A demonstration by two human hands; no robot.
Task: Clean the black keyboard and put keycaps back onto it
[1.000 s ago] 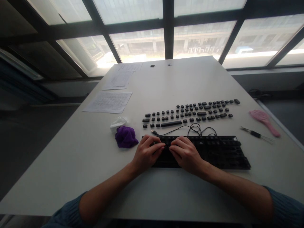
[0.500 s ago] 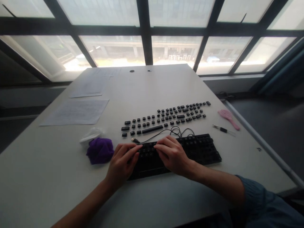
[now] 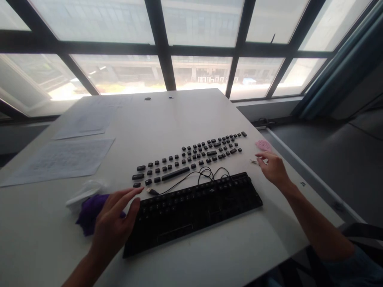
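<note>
A black keyboard [image 3: 194,219] lies slanted on the white table, with keycaps on its upper rows and its lower part bare. My left hand [image 3: 115,217] hovers at its left end, fingers apart and holding nothing, partly in front of a purple cloth [image 3: 91,211]. Off the keyboard's right end, my right hand [image 3: 271,165] is at the small metal-tipped tool [image 3: 253,161], thumb and fingers pinched around it; most of the tool is hidden. Loose black keycaps [image 3: 176,173] stand in rows behind the keyboard. Its cable [image 3: 179,184] lies coiled between them, ending in a USB plug [image 3: 152,191].
A pink round-headed object [image 3: 263,145] lies just beyond my right hand. Paper sheets [image 3: 60,159] cover the table's left side, and a white crumpled wrapper [image 3: 85,195] sits by the cloth. The table's right edge runs beside my right forearm.
My right hand has left the keyboard and moved right to the tool. My left hand has lifted off the keys, its fingers spread. The view has shifted to the right.
</note>
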